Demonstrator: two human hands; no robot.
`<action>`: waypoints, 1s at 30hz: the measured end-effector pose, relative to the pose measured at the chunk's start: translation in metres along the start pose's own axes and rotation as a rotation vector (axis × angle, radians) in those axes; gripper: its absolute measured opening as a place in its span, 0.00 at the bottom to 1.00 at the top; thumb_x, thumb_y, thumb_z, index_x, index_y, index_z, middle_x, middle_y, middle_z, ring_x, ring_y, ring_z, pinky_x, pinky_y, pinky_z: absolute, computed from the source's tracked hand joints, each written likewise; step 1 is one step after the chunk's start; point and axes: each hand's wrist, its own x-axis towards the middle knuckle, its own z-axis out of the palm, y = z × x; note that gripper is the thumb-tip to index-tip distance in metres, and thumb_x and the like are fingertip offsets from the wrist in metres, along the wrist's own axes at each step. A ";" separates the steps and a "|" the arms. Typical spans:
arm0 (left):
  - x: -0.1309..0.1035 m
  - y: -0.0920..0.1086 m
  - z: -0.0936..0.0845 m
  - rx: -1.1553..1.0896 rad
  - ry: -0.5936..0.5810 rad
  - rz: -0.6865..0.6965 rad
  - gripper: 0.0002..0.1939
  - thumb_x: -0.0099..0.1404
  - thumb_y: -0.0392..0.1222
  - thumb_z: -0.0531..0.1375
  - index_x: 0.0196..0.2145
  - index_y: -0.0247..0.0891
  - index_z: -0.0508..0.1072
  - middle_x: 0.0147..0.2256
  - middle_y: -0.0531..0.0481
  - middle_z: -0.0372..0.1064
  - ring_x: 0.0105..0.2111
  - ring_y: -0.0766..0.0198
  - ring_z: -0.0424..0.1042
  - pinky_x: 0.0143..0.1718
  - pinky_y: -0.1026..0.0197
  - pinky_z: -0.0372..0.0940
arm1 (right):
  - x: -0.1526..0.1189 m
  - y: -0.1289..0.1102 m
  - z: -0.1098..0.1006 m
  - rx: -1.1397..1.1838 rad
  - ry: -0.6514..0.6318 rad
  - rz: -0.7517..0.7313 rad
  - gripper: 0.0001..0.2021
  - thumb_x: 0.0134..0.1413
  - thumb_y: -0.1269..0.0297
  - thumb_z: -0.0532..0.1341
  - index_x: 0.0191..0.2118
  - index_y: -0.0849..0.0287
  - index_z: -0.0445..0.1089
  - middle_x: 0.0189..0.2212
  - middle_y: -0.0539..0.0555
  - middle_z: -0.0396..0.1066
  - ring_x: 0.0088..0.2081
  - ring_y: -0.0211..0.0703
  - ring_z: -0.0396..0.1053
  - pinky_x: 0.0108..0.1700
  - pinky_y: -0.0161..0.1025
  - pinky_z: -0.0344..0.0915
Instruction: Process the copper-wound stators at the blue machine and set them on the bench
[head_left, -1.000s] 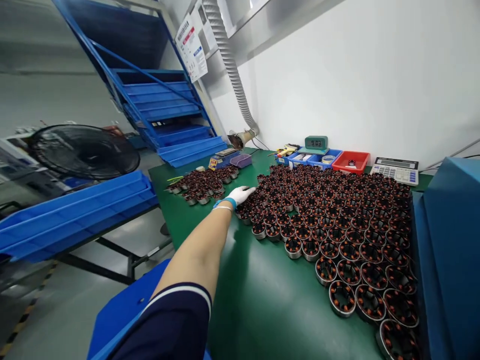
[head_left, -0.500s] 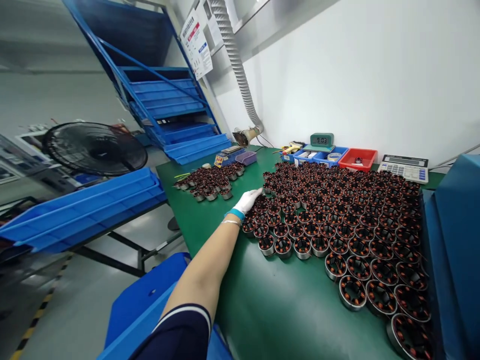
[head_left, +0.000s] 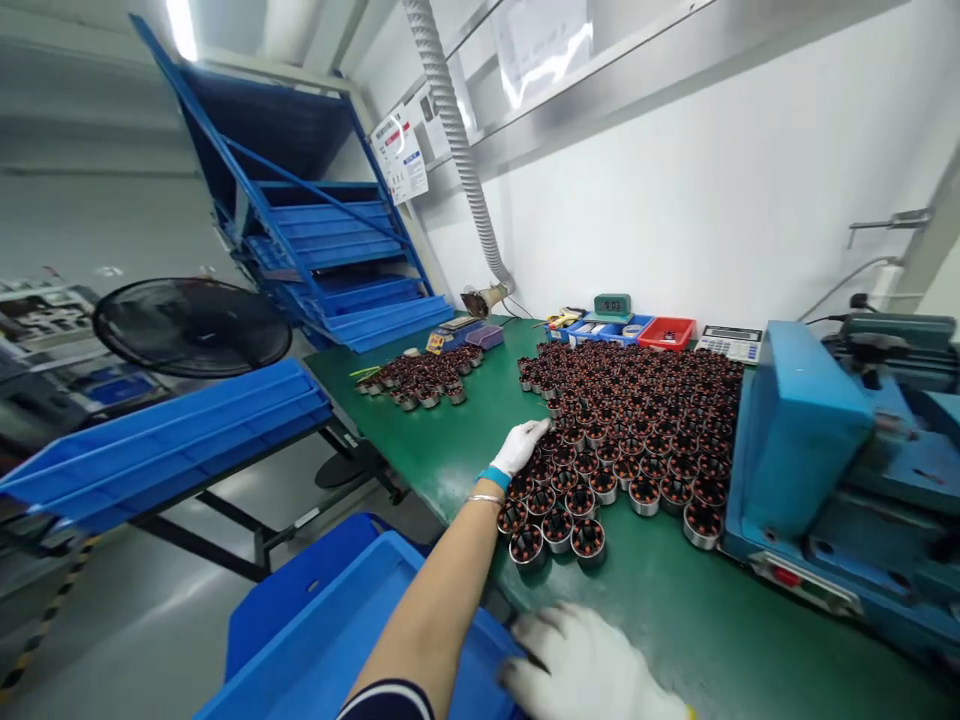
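Observation:
My left hand [head_left: 523, 447], in a white glove with a teal band at the wrist, lies against the left side of a large mass of motor stators [head_left: 630, 400]. These are short metal rings with black and copper-coloured insides, standing close together. Its thumb side stretches forward; the other fingers are partly hidden at the stators. A near group of stators [head_left: 556, 528] bulges toward the table's front edge. Below it, my right hand [head_left: 592, 662], also white-gloved, is blurred with fingers apart and nothing in them. A blue tray [head_left: 330, 640] sits under my left arm, partly covered.
A smaller stator cluster [head_left: 424, 380] stands farther left on the green table [head_left: 465, 440]. A blue machine [head_left: 806, 450] borders the right. Small bins, including a red bin [head_left: 666, 333], and a calculator [head_left: 731, 343] line the back. A fan [head_left: 191, 325] stands left.
The view has swung right, showing the machine. My left hand and the stators beside it have come nearer the front edge. My right hand has entered at the bottom.

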 end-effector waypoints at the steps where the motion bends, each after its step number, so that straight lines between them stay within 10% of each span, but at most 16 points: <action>1: -0.008 0.004 0.005 0.002 0.021 -0.006 0.18 0.66 0.49 0.57 0.48 0.34 0.70 0.47 0.45 0.69 0.46 0.55 0.70 0.46 0.48 0.68 | 0.010 -0.004 -0.002 -0.031 -0.124 -0.142 0.20 0.59 0.48 0.57 0.53 0.50 0.65 0.46 0.55 0.70 0.45 0.49 0.69 0.44 0.46 0.69; 5: -0.040 0.020 0.023 0.003 0.099 -0.031 0.18 0.66 0.49 0.57 0.48 0.34 0.70 0.48 0.45 0.68 0.46 0.56 0.70 0.47 0.48 0.67 | 0.020 -0.015 -0.025 -0.096 -0.306 -0.283 0.34 0.50 0.44 0.60 0.60 0.54 0.56 0.57 0.58 0.62 0.50 0.55 0.65 0.44 0.47 0.69; 21: -0.133 0.066 0.098 -0.055 0.465 -0.207 0.29 0.63 0.60 0.53 0.46 0.32 0.74 0.51 0.35 0.71 0.55 0.49 0.67 0.58 0.52 0.58 | -0.090 -0.024 -0.126 -0.254 -0.256 0.367 0.35 0.46 0.59 0.60 0.62 0.57 0.57 0.65 0.59 0.53 0.52 0.62 0.65 0.50 0.55 0.65; 27: -0.141 0.063 0.115 -0.068 0.671 -0.292 0.32 0.67 0.57 0.49 0.58 0.29 0.62 0.61 0.32 0.57 0.63 0.51 0.55 0.63 0.48 0.51 | -0.084 -0.022 -0.086 -0.262 -0.510 -0.073 0.13 0.54 0.55 0.59 0.40 0.56 0.71 0.39 0.54 0.75 0.37 0.49 0.71 0.35 0.42 0.68; 30: -0.141 0.057 0.114 -0.077 0.702 -0.293 0.32 0.68 0.57 0.48 0.61 0.32 0.57 0.63 0.33 0.54 0.64 0.50 0.54 0.63 0.43 0.51 | -0.076 -0.021 -0.067 -0.242 -0.432 -0.088 0.13 0.59 0.61 0.55 0.46 0.57 0.69 0.43 0.55 0.74 0.39 0.49 0.72 0.36 0.42 0.69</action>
